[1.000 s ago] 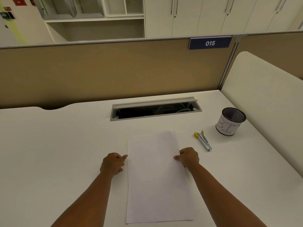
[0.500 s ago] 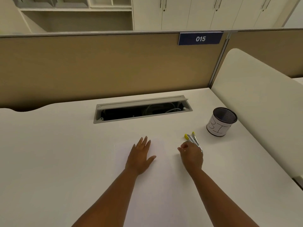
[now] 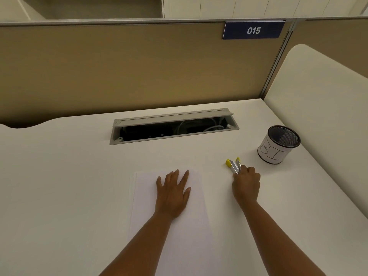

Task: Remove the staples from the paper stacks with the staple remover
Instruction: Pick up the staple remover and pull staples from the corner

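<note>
Right of staple remover: mesh cup; behind paper stack: cable tray.

An office cubicle is showing here: a tan partition carrying a blue number plate is backing a white desk with an open cable tray, cabinets standing beyond.
</note>
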`<action>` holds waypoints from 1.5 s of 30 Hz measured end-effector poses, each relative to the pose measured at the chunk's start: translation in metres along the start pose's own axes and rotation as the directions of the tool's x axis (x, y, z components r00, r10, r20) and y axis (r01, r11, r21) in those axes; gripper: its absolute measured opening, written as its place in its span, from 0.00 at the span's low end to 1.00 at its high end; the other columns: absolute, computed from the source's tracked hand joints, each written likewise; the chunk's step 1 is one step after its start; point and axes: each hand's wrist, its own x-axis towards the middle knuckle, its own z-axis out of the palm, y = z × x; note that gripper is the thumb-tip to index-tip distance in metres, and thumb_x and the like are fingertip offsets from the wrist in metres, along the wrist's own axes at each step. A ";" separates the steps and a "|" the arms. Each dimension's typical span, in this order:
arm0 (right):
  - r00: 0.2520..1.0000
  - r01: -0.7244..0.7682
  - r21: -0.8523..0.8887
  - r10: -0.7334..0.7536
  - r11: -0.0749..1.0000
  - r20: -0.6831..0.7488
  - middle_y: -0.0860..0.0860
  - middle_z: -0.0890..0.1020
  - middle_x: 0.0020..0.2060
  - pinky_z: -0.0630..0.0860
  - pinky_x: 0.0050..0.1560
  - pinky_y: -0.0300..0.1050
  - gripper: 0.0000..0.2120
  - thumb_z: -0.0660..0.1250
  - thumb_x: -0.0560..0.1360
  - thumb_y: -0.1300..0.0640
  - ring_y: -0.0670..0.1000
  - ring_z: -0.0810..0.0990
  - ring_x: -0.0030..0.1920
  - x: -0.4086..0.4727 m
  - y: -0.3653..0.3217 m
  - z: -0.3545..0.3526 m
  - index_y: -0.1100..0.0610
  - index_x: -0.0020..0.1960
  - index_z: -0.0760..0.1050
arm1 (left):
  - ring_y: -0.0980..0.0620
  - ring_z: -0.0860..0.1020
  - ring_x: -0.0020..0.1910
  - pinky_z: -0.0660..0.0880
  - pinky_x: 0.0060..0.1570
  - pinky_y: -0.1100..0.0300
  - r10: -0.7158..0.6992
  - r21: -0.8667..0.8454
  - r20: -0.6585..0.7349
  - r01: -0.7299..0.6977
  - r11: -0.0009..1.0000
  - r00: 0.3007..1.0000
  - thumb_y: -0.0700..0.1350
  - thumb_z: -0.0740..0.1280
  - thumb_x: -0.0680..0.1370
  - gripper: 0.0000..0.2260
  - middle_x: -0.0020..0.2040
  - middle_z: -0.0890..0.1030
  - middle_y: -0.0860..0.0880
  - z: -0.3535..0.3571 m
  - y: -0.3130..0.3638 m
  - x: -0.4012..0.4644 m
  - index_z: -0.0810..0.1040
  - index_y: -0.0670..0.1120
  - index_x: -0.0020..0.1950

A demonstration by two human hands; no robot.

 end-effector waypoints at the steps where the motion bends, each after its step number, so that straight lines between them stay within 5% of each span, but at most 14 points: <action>1: 1.000 -0.005 0.015 0.005 1.000 -0.004 0.62 0.74 0.56 0.70 0.51 0.53 0.14 0.59 0.77 0.59 0.62 0.71 0.55 0.000 -0.001 0.001 0.64 0.60 0.69 | 0.49 0.52 0.75 0.45 0.72 0.45 -0.007 0.000 -0.006 0.007 1.000 1.000 0.56 0.46 0.80 0.24 0.77 0.54 0.48 0.001 0.001 -0.001 0.44 0.57 0.75; 5: 0.996 0.073 0.047 -0.071 0.996 -0.045 0.63 0.75 0.56 0.66 0.53 0.50 0.14 0.57 0.78 0.60 0.62 0.71 0.56 -0.001 -0.008 0.005 0.65 0.62 0.69 | 0.50 0.52 0.75 0.45 0.73 0.44 -0.026 -0.009 -0.018 0.026 1.000 0.999 0.56 0.46 0.80 0.23 0.76 0.54 0.48 0.003 0.003 -0.002 0.47 0.58 0.75; 8: 0.999 0.022 0.369 -0.007 0.929 -0.041 0.62 0.75 0.56 0.66 0.56 0.49 0.15 0.60 0.77 0.60 0.61 0.72 0.57 -0.006 -0.021 0.001 0.64 0.62 0.70 | 0.50 0.52 0.75 0.45 0.73 0.44 -0.046 -0.021 -0.030 0.046 0.999 0.998 0.56 0.46 0.80 0.22 0.76 0.55 0.48 0.004 0.004 -0.004 0.49 0.58 0.75; 12: 0.948 -0.310 0.845 0.072 0.437 0.311 0.57 0.79 0.51 0.76 0.52 0.49 0.15 0.66 0.75 0.60 0.56 0.78 0.51 -0.015 -0.038 -0.011 0.63 0.60 0.73 | 0.50 0.52 0.75 0.44 0.73 0.44 -0.078 -0.021 -0.011 0.077 0.997 0.997 0.56 0.47 0.80 0.22 0.76 0.55 0.48 0.001 0.007 -0.005 0.52 0.56 0.75; 16: 0.844 -0.528 0.849 -0.125 -0.024 0.521 0.56 0.80 0.43 0.80 0.42 0.43 0.08 0.66 0.74 0.65 0.55 0.81 0.43 -0.025 -0.048 -0.023 0.62 0.52 0.73 | 0.50 0.61 0.72 0.50 0.73 0.48 -0.095 -0.234 -0.113 0.067 0.970 0.989 0.54 0.52 0.80 0.20 0.72 0.65 0.49 -0.011 0.014 -0.002 0.62 0.52 0.72; 18: 0.834 -0.546 0.830 -0.166 -0.113 0.526 0.56 0.80 0.44 0.80 0.42 0.43 0.07 0.66 0.73 0.66 0.54 0.82 0.43 -0.027 -0.053 -0.024 0.61 0.50 0.72 | 0.49 0.75 0.61 0.69 0.63 0.56 -0.221 -0.662 -0.146 0.071 0.746 0.964 0.50 0.57 0.79 0.16 0.61 0.77 0.47 -0.025 0.023 0.000 0.70 0.48 0.66; 20: 0.833 -0.549 0.821 -0.185 -0.158 0.521 0.57 0.81 0.45 0.82 0.42 0.41 0.10 0.67 0.72 0.67 0.54 0.82 0.44 -0.031 -0.057 -0.024 0.62 0.52 0.71 | 0.50 0.80 0.48 0.76 0.46 0.64 -0.284 -0.945 0.012 0.104 0.311 0.959 0.48 0.59 0.79 0.12 0.52 0.81 0.45 -0.042 0.033 -0.001 0.75 0.47 0.59; 22: 0.840 -0.535 0.833 -0.193 -0.139 0.508 0.57 0.81 0.45 0.82 0.42 0.41 0.12 0.68 0.72 0.66 0.54 0.82 0.45 -0.036 -0.060 -0.022 0.62 0.54 0.71 | 0.51 0.81 0.44 0.78 0.44 0.62 -0.261 -0.987 0.107 0.135 0.092 0.959 0.48 0.61 0.78 0.10 0.50 0.82 0.44 -0.050 0.038 0.001 0.78 0.47 0.55; 28: 0.844 -0.468 0.882 -0.271 0.053 0.464 0.52 0.82 0.45 0.76 0.47 0.44 0.09 0.69 0.71 0.64 0.53 0.79 0.51 -0.046 -0.062 -0.018 0.58 0.50 0.75 | 0.49 0.82 0.46 0.80 0.44 0.63 -0.320 -0.991 0.107 0.073 -0.116 0.941 0.41 0.69 0.73 0.09 0.47 0.83 0.44 -0.057 0.035 -0.002 0.80 0.41 0.52; 32: 0.888 -0.352 0.913 -0.236 0.206 0.396 0.51 0.77 0.52 0.74 0.50 0.42 0.31 0.74 0.66 0.64 0.54 0.76 0.55 -0.047 -0.060 -0.016 0.53 0.64 0.64 | 0.49 0.80 0.46 0.80 0.48 0.59 -0.331 -0.998 0.037 0.020 -0.056 0.943 0.37 0.70 0.72 0.06 0.43 0.82 0.48 -0.062 0.025 -0.002 0.81 0.45 0.47; 35: 0.950 0.148 0.745 -0.303 0.651 0.076 0.49 0.71 0.64 0.68 0.61 0.45 0.40 0.78 0.62 0.55 0.50 0.70 0.63 -0.048 -0.055 -0.016 0.50 0.69 0.62 | 0.49 0.79 0.46 0.78 0.50 0.57 -0.356 -1.000 0.008 0.016 0.020 0.934 0.36 0.70 0.71 0.10 0.45 0.81 0.47 -0.063 0.016 0.001 0.80 0.42 0.52; 38: 0.804 0.569 0.380 -0.590 0.730 -0.070 0.49 0.76 0.63 0.62 0.65 0.45 0.31 0.75 0.66 0.51 0.50 0.72 0.63 -0.050 -0.056 -0.014 0.52 0.66 0.69 | 0.51 0.81 0.44 0.79 0.45 0.65 -0.305 -0.996 -0.018 0.010 0.091 0.952 0.36 0.70 0.71 0.10 0.44 0.82 0.47 -0.062 0.014 0.003 0.80 0.44 0.51; 42: 0.817 0.546 0.444 -0.568 0.710 -0.096 0.51 0.84 0.48 0.74 0.56 0.45 0.12 0.67 0.74 0.57 0.52 0.81 0.47 -0.052 -0.065 -0.008 0.56 0.57 0.77 | 0.51 0.81 0.44 0.78 0.44 0.67 -0.235 -0.993 -0.007 0.022 0.119 0.972 0.38 0.72 0.70 0.08 0.43 0.83 0.49 -0.060 0.014 0.007 0.81 0.47 0.48; 45: 0.850 0.313 0.658 -0.511 0.685 0.127 0.51 0.84 0.45 0.74 0.46 0.36 0.10 0.64 0.76 0.57 0.49 0.80 0.42 -0.046 -0.063 -0.010 0.56 0.56 0.77 | 0.49 0.80 0.54 0.76 0.54 0.63 -0.277 -0.974 -0.027 0.037 0.222 0.960 0.42 0.71 0.71 0.11 0.51 0.83 0.46 -0.056 -0.001 0.006 0.81 0.44 0.54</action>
